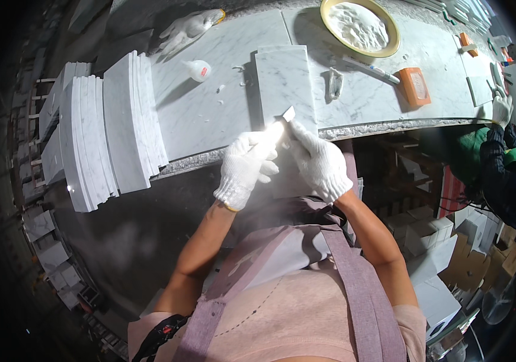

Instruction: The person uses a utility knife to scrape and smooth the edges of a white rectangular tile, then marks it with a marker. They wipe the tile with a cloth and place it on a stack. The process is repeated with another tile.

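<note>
We hold both hands close together over the front edge of the tabletop [227,102], which is white marble with grey veining and a rough edge. Our right hand [321,158], in a white knitted glove, pinches a small pale blade-shaped piece [288,113] at its fingertips. The piece sits just over the near end of a flat rectangular white marble slab [283,75], its tip pointing away from us. Our left hand [247,166], gloved alike, has its fingers partly curled beside the piece; a bright glare covers its fingertips, so we cannot tell whether it grips anything.

To the left of the slab stand a white squeeze bottle with a pointed nozzle [197,70] and stacked white marble tiles [134,120]. To its right lie a crumpled clear plastic wrapper [335,83], a slim white pen [371,70] and an orange rectangular block [415,86], near a pale yellow round bowl of white powder [394,41].
</note>
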The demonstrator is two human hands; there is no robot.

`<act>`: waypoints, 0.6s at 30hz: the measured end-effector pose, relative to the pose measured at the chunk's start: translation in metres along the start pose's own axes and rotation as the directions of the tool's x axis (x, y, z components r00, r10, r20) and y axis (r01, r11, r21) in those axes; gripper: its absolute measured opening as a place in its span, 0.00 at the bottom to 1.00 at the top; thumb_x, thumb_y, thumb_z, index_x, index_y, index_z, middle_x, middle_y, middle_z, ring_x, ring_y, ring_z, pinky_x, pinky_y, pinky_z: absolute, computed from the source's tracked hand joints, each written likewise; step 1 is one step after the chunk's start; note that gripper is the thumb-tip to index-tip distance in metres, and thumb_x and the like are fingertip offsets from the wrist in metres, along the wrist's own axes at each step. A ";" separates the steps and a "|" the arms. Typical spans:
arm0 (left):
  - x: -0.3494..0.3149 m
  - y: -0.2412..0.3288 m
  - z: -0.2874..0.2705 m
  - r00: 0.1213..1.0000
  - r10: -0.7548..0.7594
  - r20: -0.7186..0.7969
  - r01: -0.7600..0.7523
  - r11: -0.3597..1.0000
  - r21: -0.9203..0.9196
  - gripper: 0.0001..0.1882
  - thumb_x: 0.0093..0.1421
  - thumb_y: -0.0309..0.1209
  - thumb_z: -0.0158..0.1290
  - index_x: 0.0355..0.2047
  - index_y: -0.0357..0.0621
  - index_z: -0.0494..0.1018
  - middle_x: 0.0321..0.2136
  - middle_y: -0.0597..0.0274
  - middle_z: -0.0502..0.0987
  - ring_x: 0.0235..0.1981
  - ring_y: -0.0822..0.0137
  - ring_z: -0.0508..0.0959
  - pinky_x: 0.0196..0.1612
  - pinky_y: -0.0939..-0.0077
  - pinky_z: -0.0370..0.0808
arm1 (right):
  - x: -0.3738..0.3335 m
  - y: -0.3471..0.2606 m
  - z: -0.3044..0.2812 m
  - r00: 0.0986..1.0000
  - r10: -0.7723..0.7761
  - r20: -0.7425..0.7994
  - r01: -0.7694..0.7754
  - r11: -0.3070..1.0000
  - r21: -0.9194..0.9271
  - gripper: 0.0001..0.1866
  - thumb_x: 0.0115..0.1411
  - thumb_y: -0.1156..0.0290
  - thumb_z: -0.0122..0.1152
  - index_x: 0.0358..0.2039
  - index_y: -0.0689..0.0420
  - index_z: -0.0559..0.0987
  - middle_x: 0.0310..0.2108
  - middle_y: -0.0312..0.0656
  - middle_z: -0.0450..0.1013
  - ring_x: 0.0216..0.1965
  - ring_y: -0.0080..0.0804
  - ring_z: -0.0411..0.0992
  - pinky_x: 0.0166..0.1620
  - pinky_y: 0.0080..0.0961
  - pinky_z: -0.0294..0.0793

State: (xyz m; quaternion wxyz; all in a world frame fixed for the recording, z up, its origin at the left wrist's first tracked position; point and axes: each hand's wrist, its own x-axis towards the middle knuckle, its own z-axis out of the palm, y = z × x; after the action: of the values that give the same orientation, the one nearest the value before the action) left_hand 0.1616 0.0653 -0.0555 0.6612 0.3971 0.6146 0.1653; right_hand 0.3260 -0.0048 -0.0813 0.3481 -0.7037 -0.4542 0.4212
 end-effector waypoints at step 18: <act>0.009 -0.022 -0.007 0.520 0.851 0.076 -0.498 0.230 0.836 0.16 0.57 0.29 0.68 0.47 0.53 0.84 0.36 0.62 0.82 0.36 0.60 0.83 0.39 0.64 0.79 | 0.009 -0.008 -0.032 0.997 0.065 -0.050 -0.052 0.974 0.219 0.26 0.72 0.73 0.59 0.70 0.46 0.75 0.33 0.30 0.77 0.27 0.10 0.66 0.32 0.14 0.71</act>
State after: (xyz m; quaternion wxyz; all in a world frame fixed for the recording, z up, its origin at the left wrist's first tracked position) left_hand 0.1508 0.0599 -0.0768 0.1298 0.8264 0.4948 0.2353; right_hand 0.3550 0.0031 -0.0643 0.4231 -0.6862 -0.3745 0.4581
